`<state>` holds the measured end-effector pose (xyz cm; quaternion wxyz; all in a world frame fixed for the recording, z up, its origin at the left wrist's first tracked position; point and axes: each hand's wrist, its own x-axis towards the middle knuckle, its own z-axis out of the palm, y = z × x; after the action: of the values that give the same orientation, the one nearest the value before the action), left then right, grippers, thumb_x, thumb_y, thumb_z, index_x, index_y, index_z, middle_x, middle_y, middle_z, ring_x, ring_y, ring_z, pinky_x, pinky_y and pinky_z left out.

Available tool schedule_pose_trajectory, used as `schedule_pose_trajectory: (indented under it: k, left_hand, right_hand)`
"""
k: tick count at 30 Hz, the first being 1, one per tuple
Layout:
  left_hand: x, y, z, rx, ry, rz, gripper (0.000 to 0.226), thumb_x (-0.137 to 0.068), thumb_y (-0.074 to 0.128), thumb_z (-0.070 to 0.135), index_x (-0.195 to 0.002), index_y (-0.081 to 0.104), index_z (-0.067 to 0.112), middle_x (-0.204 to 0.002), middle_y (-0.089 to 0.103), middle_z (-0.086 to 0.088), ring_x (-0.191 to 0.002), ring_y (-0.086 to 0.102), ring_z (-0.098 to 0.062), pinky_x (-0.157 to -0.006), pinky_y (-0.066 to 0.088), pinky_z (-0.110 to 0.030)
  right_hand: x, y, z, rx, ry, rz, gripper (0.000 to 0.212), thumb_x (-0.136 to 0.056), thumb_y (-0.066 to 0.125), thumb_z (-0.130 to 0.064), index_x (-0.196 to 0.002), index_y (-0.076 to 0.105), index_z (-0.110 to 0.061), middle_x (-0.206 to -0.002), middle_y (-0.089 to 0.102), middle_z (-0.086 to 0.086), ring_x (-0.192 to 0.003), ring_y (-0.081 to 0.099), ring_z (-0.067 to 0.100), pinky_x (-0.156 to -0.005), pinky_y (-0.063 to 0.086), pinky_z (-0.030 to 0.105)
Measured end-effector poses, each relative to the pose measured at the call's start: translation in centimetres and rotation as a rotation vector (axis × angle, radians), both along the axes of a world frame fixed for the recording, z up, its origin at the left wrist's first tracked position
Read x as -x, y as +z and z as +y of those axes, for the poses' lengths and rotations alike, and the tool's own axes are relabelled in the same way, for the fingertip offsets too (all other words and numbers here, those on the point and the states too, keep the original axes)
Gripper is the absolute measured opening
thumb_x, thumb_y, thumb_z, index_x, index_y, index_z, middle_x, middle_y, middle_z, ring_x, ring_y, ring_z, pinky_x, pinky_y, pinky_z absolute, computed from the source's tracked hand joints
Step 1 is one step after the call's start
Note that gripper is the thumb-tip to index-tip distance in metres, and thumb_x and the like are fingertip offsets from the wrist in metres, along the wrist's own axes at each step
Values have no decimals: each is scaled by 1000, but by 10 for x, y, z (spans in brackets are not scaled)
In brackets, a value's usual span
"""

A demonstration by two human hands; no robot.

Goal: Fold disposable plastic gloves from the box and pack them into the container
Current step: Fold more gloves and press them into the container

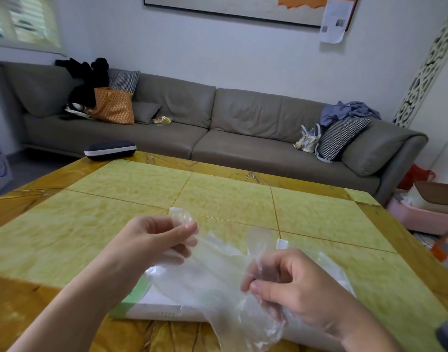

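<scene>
A clear plastic glove point(212, 273) hangs stretched between both hands above the near part of the table. My left hand point(154, 240) pinches one end of it between thumb and fingers, a bit of plastic sticking up past the fingertips. My right hand point(291, 283) has its fingers curled round the other end, and loose plastic trails down below it. Under the glove lies a flat white box point(151, 306) with a green edge, partly hidden by the plastic and my arms. I see no packing container in this view.
The yellow-green tiled table point(230, 199) stretches ahead, with a dark glasses case point(110, 149) at its far left corner. A grey sofa point(192, 123) with bags and cushions runs along the wall behind. A pink bin point(421, 214) stands on the floor to the right.
</scene>
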<state>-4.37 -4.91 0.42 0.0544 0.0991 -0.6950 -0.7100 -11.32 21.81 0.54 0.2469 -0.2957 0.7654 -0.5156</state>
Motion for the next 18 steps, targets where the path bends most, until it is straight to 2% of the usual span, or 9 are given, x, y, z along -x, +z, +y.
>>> schedule_pose_trajectory:
  k: [3, 6, 11, 14, 16, 18]
  left_hand:
    - [1, -2, -8, -31, 32, 22, 28, -77, 80, 28, -88, 79, 2, -92, 76, -22, -76, 71, -25, -65, 60, -25]
    - [2, -2, -9, -196, 18, 95, 26, -89, 68, 20, -94, 76, -4, -91, 72, -25, -72, 68, -24, -61, 59, -24]
    - [2, 0, -8, -274, -21, 161, 36, -101, 52, 22, -95, 71, -7, -99, 69, -30, -80, 69, -28, -64, 59, -30]
    - [-1, 5, -13, -358, -123, 48, 64, -101, 43, 44, -99, 71, -14, -102, 68, -35, -81, 69, -36, -73, 57, -40]
    - [-2, 5, -16, -257, -204, -99, 89, -97, 34, 64, -102, 71, -17, -102, 70, -36, -84, 71, -40, -85, 53, -45]
    - [-3, 3, -13, -157, -248, -190, 99, -93, 30, 74, -98, 75, -14, -102, 72, -35, -95, 72, -44, -98, 51, -50]
  right_hand:
    - [1, 0, 3, -17, 2, 14, 8, -98, 67, -1, -94, 74, -1, -65, 65, 3, -54, 58, 21, -54, 50, 30]
    - [1, 2, 4, -20, 1, 44, 13, -97, 68, -3, -92, 77, -10, -64, 63, 8, -55, 59, 24, -54, 50, 31]
    - [0, 3, 4, -13, 2, 47, 14, -96, 68, -3, -90, 78, -12, -64, 63, 7, -54, 58, 24, -55, 49, 33]
    - [-3, 6, 4, 1, -5, 79, 22, -95, 69, -4, -82, 78, -19, -71, 66, 17, -56, 58, 26, -55, 49, 36]
    - [-6, 9, 4, -6, -6, 103, 27, -96, 69, -3, -77, 77, -22, -75, 68, 18, -57, 58, 24, -55, 49, 36]
    - [-7, 10, 3, -26, -17, 119, 29, -97, 68, 0, -75, 75, -17, -77, 72, 9, -56, 59, 19, -54, 49, 35]
